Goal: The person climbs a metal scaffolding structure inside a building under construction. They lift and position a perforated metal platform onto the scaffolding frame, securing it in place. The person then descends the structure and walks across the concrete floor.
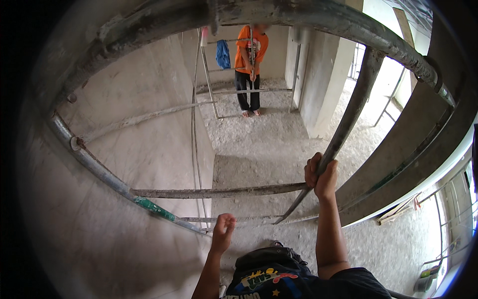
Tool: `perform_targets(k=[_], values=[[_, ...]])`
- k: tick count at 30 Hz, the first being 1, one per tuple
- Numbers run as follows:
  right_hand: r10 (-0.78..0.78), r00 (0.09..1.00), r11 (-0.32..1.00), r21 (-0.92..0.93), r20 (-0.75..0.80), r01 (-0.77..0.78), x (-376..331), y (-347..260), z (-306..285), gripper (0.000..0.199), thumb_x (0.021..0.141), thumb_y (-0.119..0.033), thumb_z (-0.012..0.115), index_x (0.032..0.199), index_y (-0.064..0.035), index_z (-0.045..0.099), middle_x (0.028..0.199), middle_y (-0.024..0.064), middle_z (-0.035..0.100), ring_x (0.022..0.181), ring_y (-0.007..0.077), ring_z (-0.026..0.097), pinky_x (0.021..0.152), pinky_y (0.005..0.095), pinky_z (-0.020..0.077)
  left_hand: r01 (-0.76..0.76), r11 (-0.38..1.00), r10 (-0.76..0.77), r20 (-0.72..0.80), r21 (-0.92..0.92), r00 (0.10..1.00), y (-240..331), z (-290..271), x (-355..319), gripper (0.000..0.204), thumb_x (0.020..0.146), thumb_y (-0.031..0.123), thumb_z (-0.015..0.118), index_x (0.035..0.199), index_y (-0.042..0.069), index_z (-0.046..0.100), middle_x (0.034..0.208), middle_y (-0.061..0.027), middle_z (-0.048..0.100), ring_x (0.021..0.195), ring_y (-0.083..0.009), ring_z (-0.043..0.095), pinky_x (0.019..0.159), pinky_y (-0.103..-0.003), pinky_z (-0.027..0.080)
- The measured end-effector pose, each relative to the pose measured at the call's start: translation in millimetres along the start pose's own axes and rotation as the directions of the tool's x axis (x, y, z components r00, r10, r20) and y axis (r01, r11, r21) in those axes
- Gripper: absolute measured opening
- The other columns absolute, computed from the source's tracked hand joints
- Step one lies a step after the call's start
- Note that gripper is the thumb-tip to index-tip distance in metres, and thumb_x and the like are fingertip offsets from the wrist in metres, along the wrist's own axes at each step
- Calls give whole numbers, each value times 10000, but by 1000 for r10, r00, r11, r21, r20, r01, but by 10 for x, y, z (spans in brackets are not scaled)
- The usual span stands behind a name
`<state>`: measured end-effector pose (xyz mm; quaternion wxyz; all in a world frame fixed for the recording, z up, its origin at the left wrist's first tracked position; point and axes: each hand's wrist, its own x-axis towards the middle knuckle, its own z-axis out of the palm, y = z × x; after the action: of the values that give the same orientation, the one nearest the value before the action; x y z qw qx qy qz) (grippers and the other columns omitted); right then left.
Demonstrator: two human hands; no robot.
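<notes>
The right hand (321,175) is wrapped tight around a grey, plaster-crusted slanting steel scaffold tube (348,117), fingers curled over it from the left, near where that tube meets the grey horizontal cross tube (219,191). The left hand (222,231) hangs free just in front of a lower, thinner horizontal rail (234,219), fingers loosely curled and holding nothing.

Between the cross tube and the thick curved top tube (318,15) the frame leaves a wide opening onto the rough concrete floor (259,144) below. A long side tube with a green-taped section (154,208) closes the left edge, running close along the bare plastered wall (134,149). On the right a broad grey concrete beam (413,144) crowds in.

Far off, a person in an orange shirt and dark trousers (249,70) stands barefoot on the floor behind another scaffold frame (209,74), on which a blue cloth (222,54) hangs. A square concrete column (318,74) stands right of them.
</notes>
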<state>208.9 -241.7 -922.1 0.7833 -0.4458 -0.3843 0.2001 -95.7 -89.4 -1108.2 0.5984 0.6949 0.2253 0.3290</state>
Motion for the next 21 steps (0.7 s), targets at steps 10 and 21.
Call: perform_targets(k=[10,21], values=[[-154,980,986,-48,126,162,68,-18,-10,771,884,-780,385,932,-21,514,751,99,513,633,173,507,573,302,419,-246,876,292,49,-414,955,743,1310,682,698,873,442,712,1335,13,413,1204,-120,536,1134,-233,528,978,-377,400],[53,960,993,86,274,-79,150,-91,-80,768,808,-836,454,780,-68,433,538,11,391,420,86,345,381,246,285,71,915,124,446,-397,886,112,2349,1260,488,936,462,627,1116,10,578,1053,-117,618,993,-191,584,856,-361,474]])
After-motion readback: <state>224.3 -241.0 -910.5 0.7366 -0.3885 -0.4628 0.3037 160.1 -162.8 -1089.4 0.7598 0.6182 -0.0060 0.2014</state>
